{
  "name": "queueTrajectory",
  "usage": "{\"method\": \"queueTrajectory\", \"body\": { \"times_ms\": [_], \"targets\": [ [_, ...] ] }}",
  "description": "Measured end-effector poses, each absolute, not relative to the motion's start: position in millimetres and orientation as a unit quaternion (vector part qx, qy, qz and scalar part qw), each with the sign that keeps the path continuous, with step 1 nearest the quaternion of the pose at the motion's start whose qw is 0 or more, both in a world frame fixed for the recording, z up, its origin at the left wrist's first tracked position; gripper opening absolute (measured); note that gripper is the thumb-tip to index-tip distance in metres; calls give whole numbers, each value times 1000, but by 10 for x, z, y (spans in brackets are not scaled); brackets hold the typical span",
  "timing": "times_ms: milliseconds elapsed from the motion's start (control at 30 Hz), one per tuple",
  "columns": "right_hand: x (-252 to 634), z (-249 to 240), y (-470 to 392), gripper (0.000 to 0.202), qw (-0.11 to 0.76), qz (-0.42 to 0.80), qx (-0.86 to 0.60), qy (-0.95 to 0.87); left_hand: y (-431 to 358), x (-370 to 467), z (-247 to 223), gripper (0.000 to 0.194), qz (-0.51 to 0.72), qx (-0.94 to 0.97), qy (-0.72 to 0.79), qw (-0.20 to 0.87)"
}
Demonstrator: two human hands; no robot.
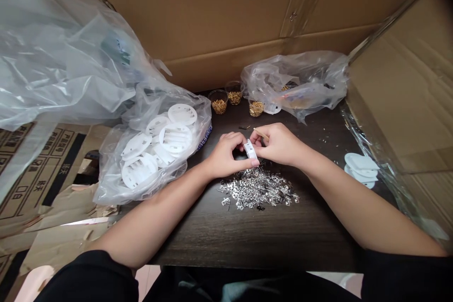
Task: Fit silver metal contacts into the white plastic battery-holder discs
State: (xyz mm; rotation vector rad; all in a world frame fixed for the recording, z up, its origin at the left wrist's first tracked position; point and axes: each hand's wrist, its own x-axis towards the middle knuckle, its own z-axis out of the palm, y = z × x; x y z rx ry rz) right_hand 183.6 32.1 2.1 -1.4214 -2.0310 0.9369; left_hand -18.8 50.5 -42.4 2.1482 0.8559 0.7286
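My left hand (226, 155) is closed round a white round plastic battery holder (251, 151), tilted up on edge, thumb at its near rim. My right hand (279, 142) pinches a thin tan stick-like tool (261, 134), its fingers against the holder's right side. Whether a small part is also between those fingertips is hidden. Just below both hands lies a pile of small silvery metal contact pieces (262, 191) on the dark wooden table (255, 240). Behind the hands, a small dark piece (243, 127) rests on the tabletop.
At left, an open clear bag (109, 174) contains several white battery holders (176, 138). Clear cups (218, 96) with gold-coloured pieces stand at the back, beside another plastic bag (300, 82). White discs (361, 169) are stacked at right. Cardboard walls (226, 14) enclose the back and right.
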Motion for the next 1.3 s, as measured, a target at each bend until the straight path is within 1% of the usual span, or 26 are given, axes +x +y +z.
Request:
{"method": "queueTrajectory", "body": {
  "times_ms": [133,233,333,467,533,600,700,767,900,1000,1167,1300],
  "targets": [
    [1868,21,338,9,231,367,-515,-739,501,-190,-434,58,275,837,322,347],
    [1867,-3,348,6,231,388,-512,-731,504,-191,-439,59,263,843,318,345],
    [1831,-51,359,4,264,418,-508,-706,528,-200,-453,59,274,833,310,367],
    [1842,-74,393,11,300,446,-489,-687,569,-232,-486,57,315,797,294,423],
    [1912,-74,437,11,286,416,-498,-705,574,-245,-504,56,333,780,288,445],
    [2015,-89,499,13,256,335,-523,-741,567,-248,-522,55,348,765,299,452],
    [2167,-152,594,16,202,208,-549,-784,547,-239,-549,51,373,741,355,430],
    [2236,-201,633,16,182,194,-560,-785,541,-234,-571,50,395,714,394,424],
    [2289,-277,660,15,197,216,-565,-772,564,-242,-634,52,476,617,434,452],
    [2304,-340,680,14,209,216,-558,-773,593,-251,-687,56,536,562,439,453],
    [2356,-437,727,12,207,280,-545,-763,598,-230,-720,57,548,549,428,464],
    [2376,-411,713,17,186,360,-511,-758,577,-198,-702,54,549,560,426,452]
  ]
}}
